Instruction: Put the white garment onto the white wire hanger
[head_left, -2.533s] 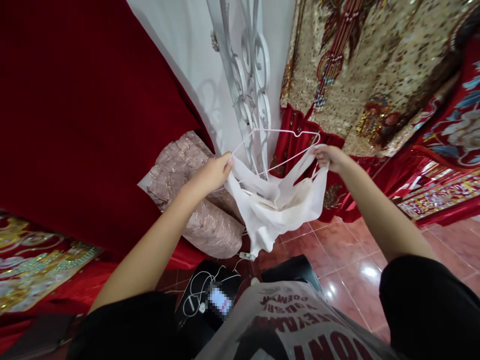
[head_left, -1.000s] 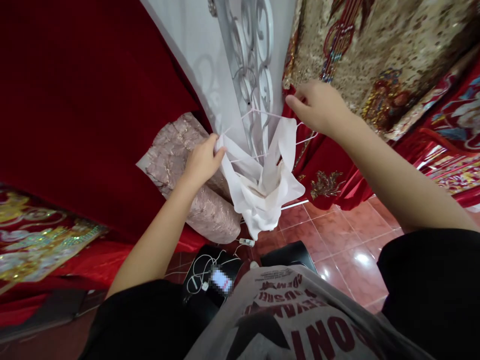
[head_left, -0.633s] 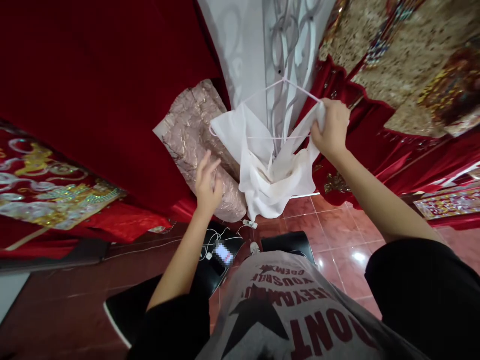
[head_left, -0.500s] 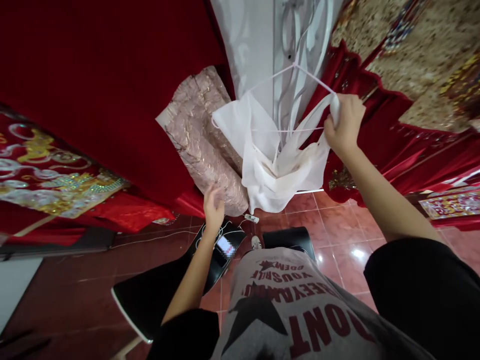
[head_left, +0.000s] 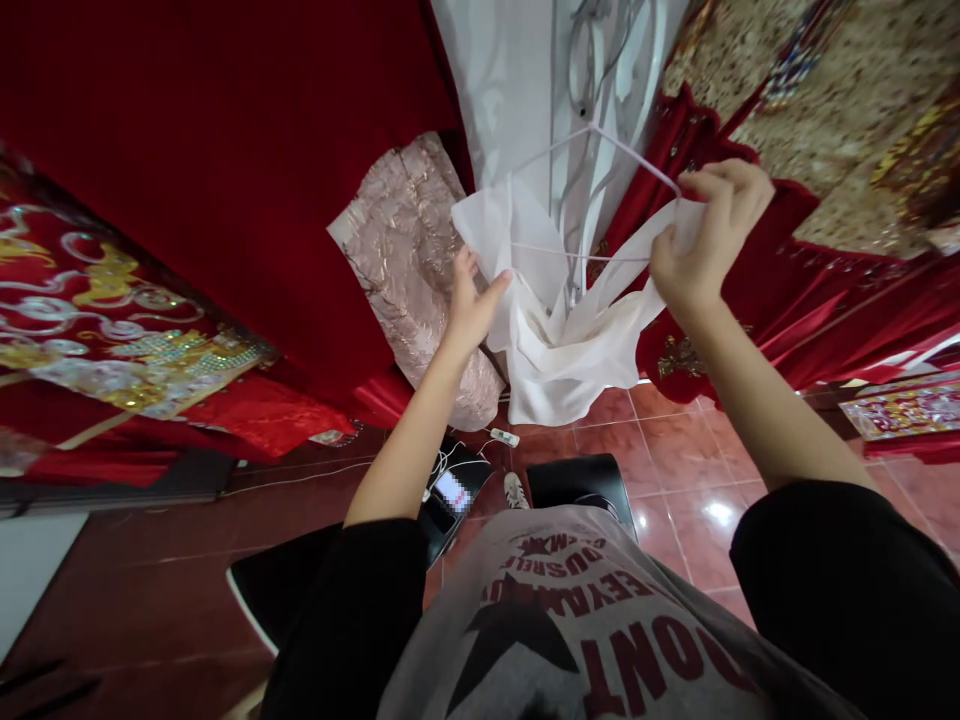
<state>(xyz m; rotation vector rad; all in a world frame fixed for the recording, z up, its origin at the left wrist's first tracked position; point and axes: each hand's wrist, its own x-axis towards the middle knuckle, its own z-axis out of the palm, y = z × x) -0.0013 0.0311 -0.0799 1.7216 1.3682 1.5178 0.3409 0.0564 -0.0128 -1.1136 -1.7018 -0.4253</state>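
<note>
A sheer white garment (head_left: 555, 370) hangs open-necked on a thin pale pink hanger (head_left: 634, 158) in front of me. My right hand (head_left: 709, 240) grips its right shoulder, thumb in front and the other fingers bent over the hanger's end. At its left side is my left hand (head_left: 476, 300), thumb and fingers apart, the thumb touching the cloth's edge. Behind that hand hangs a dusty-pink fabric piece with gold threads (head_left: 412, 240), partly covered by my forearm.
Red velvet cloth (head_left: 262, 120) and embroidered red-gold garments (head_left: 112, 300) hang on the left; beaded gold cloth (head_left: 847, 130) hangs on the right. A white scrolled metal frame (head_left: 600, 90) stands behind. Below are a black stool (head_left: 581, 480), a phone with cables (head_left: 452, 492) and red floor tiles (head_left: 667, 445).
My left hand has risen from below the pink fabric to the white garment's left edge. My right hand has shifted slightly, its fingers lifting. The garment's left side has moved slightly right.
</note>
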